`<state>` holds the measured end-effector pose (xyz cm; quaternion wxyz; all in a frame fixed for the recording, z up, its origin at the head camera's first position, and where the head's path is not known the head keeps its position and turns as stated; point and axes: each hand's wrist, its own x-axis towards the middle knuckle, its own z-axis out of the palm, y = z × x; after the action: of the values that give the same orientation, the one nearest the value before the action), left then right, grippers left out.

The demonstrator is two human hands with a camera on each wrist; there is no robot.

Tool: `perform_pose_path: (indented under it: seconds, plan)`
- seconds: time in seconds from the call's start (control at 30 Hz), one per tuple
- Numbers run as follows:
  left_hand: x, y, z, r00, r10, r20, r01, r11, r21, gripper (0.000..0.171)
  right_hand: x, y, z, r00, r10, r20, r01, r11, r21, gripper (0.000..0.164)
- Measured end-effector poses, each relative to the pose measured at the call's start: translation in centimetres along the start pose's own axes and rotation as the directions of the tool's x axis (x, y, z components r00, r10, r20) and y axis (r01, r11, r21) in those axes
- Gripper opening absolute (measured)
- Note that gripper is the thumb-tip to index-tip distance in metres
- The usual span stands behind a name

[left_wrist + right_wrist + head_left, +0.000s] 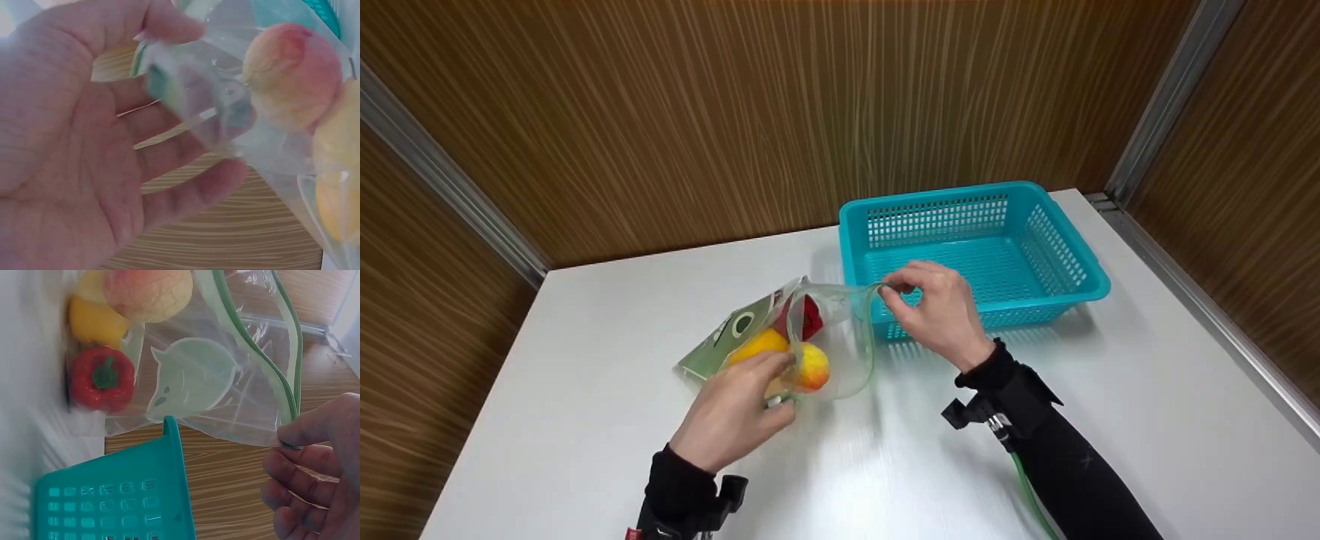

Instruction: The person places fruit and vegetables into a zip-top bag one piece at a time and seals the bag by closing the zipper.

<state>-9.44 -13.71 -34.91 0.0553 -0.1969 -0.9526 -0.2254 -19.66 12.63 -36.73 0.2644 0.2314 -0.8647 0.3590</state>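
Note:
A clear zip bag (716,352) with a green rim and a green printed panel lies tilted on its side, its mouth spread toward the right. Inside are a peach (813,367), a red bell pepper (87,391) and yellow produce (759,345) whose kind is blurred by the plastic. Thumb and index finger of my right hand (937,311) pinch a corner of the green zip rim. My left hand (735,409) is at the near side of the mouth; in the left wrist view its fingers stretch out behind the plastic, with the thumb apart from them.
A turquoise plastic basket (855,262) with slotted walls stands at the back right, just behind the bag and my right hand. Wood-patterned panels (697,135) enclose the white table (585,360) at the back and sides.

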Motion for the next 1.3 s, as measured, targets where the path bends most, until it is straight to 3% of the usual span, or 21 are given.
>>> perform_pose_path:
  seconds: [0.17,0.27,0.33,0.37,0.47,0.53,0.6,0.67,0.83,0.9,1.03,1.17,1.3]
  plan:
    - [0.0,-0.6,-0.5,0.993,-0.04,-0.108,0.033,0.998,-0.061,0.027,0.0,0.3,-0.4,1.0,0.014,0.011,-0.014,1.0,0.0,0.013]
    - [-0.1,-1.4,-1.0,0.973,-0.046,-0.226,0.029,0.996,-0.078,0.02,0.1,0.4,-0.7,1.0,0.017,0.015,-0.018,1.0,0.008,0.014]
    - [-0.1,-2.0,-1.5,0.936,-0.059,-0.347,0.029,0.995,-0.092,0.014,0.1,0.5,-1.1,1.0,0.023,0.021,-0.023,1.0,0.011,0.014]
    - [-0.1,-2.4,-1.7,0.909,-0.072,-0.411,0.033,0.994,-0.103,0.012,0.2,0.5,-1.3,0.999,0.028,0.025,-0.028,0.999,0.019,0.014]
    - [-0.1,-3.3,-2.3,0.809,-0.135,-0.572,0.044,0.985,-0.169,0.006,0.4,0.5,-2.2,0.998,0.036,0.044,-0.038,0.998,0.051,0.015]
    - [-0.1,-3.8,-2.5,0.749,-0.189,-0.635,0.039,0.969,-0.242,0.006,0.4,0.4,-2.9,0.997,0.034,0.066,-0.039,0.995,0.089,0.015]
    - [0.0,-4.1,-2.6,0.707,-0.239,-0.665,0.024,0.949,-0.316,0.01,0.5,0.1,-3.6,0.996,0.027,0.087,-0.039,0.99,0.134,0.015]
    - [0.1,-4.4,-2.6,0.687,-0.291,-0.666,0.009,0.919,-0.393,0.013,0.5,0.0,-4.2,0.993,0.028,0.111,-0.047,0.984,0.173,0.015]
    - [0.6,-5.1,-2.0,0.68,-0.421,-0.6,0.036,0.837,-0.546,0.016,0.5,0.4,-4.8,0.979,0.1,0.175,-0.129,0.978,0.164,0.016]
    - [0.7,-5.3,-1.8,0.679,-0.447,-0.582,0.05,0.819,-0.572,0.017,0.4,0.7,-4.6,0.972,0.127,0.196,-0.154,0.98,0.125,0.017]
    - [0.8,-5.1,-1.6,0.683,-0.45,-0.575,0.046,0.813,-0.581,0.018,0.4,0.5,-4.1,0.976,0.113,0.186,-0.129,0.989,0.076,0.025]
    - [0.9,-4.8,-1.3,0.703,-0.43,-0.567,0.039,0.819,-0.572,0.018,0.3,-0.3,-3.4,0.984,0.019,0.18,-0.03,0.998,0.055,0.039]
    - [1.1,-4.3,-1.1,0.717,-0.4,-0.571,0.027,0.834,-0.551,0.016,0.1,-1.1,-2.6,0.98,-0.069,0.187,0.063,0.997,0.036,0.037]
